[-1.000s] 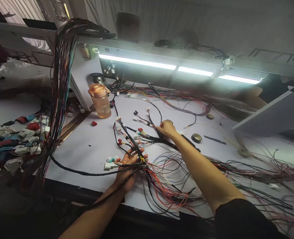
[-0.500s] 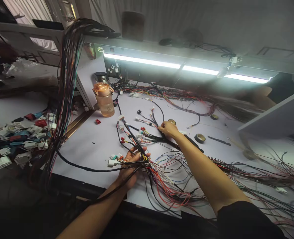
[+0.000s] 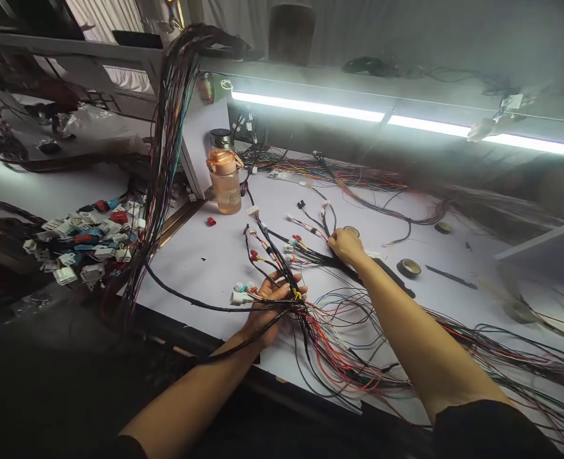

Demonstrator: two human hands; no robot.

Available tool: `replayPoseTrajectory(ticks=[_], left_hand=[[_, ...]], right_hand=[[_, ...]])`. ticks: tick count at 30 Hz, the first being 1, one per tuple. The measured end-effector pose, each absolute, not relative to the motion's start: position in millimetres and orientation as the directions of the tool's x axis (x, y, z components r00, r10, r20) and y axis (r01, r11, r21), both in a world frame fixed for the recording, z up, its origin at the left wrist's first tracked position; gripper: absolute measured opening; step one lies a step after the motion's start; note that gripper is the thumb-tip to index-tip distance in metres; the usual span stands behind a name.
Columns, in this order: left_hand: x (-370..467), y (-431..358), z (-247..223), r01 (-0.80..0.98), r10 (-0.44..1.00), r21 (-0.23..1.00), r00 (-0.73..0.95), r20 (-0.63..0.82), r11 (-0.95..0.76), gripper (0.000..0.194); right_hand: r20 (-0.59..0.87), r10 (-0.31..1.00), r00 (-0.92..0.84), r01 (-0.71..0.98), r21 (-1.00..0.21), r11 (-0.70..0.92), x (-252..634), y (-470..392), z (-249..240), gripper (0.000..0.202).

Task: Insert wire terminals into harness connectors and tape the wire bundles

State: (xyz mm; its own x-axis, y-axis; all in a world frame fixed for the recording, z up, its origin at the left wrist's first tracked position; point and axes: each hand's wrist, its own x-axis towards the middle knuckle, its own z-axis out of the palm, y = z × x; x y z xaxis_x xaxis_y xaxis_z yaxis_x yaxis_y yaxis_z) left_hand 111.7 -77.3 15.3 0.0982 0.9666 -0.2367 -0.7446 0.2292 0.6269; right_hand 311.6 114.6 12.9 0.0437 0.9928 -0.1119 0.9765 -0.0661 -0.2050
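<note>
Near the table's front edge, my left hand (image 3: pixel 268 311) is wrapped from below round a wire harness (image 3: pixel 297 299), where black-taped branches meet loose red, white and black wires. Yellow wire or tie shows at that junction. A white round connector (image 3: pixel 239 298) and small teal and orange connectors stick out left of my palm. Farther back, my right hand (image 3: pixel 347 245) is closed on black taped wires (image 3: pixel 328 257) of a branch lying on the table; its fingertips are partly hidden. Red connectors (image 3: pixel 253 255) and a white connector (image 3: pixel 253 210) end other branches between and beyond my hands.
An orange-lidded water bottle (image 3: pixel 225 182) stands at the back left, beside a red connector (image 3: pixel 211 221). Left lies a pile of connectors (image 3: pixel 93 245) below a hanging wire bundle (image 3: pixel 167 134). Tape rolls (image 3: pixel 409 268) and a dark blade-like tool (image 3: pixel 451 277) lie right.
The whole view has shifted, so the scene sits farther right and slightly higher. Both hands keep their holds on the wires, with little movement relative to the table.
</note>
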Motion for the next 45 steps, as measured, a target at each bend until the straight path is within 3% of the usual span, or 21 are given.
replayPoseTrajectory(ticks=[8,16,22,32,41,45], left_hand=[[109.3,-78.2,17.8,-0.726,0.970,0.651,0.096,-0.223,0.222,0.055],[108.8,-78.4,22.3,-0.708,0.964,0.667,0.079,-0.252,0.233,0.053],[107.7,-79.6,23.8,-0.699,0.968,0.678,0.080,-0.239,0.226,0.056],[109.4,-75.7,22.4,-0.689,0.951,0.677,0.059,-0.303,0.259,0.057],[109.7,-75.9,26.8,-0.699,0.945,0.658,0.079,-0.316,0.279,0.060],[110.3,-76.9,27.8,-0.714,0.957,0.650,0.103,-0.273,0.262,0.063]], right_hand=[[-0.108,0.993,0.048,0.966,-0.248,-0.073,312.9,107.8,19.2,0.031],[0.011,1.000,0.010,0.954,-0.299,-0.006,313.0,67.7,19.4,0.035],[0.021,0.999,0.030,0.944,-0.330,-0.021,307.2,70.6,16.1,0.030],[-0.104,0.992,0.078,0.925,-0.363,-0.111,318.3,95.7,21.1,0.042],[-0.319,0.943,0.091,0.917,-0.342,-0.205,318.1,125.6,34.4,0.034],[-0.322,0.939,0.123,0.930,-0.292,-0.222,315.5,137.6,36.3,0.034]])
